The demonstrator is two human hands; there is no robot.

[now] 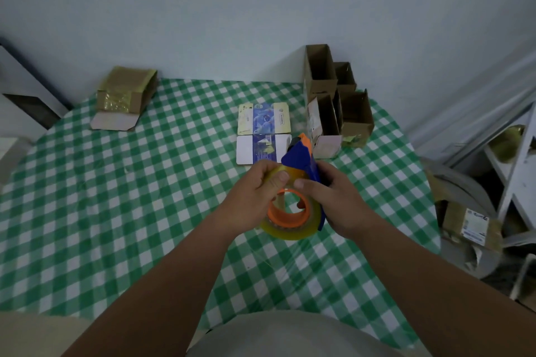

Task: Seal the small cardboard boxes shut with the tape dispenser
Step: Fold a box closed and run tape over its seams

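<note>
I hold a blue and orange tape dispenser [301, 158] with a clear yellowish tape roll [290, 229] above the green checked table [116, 211]. My left hand [255, 194] grips the roll from the left, thumb on its top edge. My right hand [330, 197] grips the dispenser's body from the right, thumb beside the left one. Just beyond lie two small printed boxes, a white and blue one [261, 149] and a yellow and blue one [264, 118]. At the far right stand several open brown cardboard boxes [333, 98]. Another brown box [124, 95] with an open flap lies far left.
A pale wall runs right behind the table. White shelving [519, 171] and a labelled parcel [472, 226] stand off the table's right edge. Dark furniture [26, 101] sits at the left.
</note>
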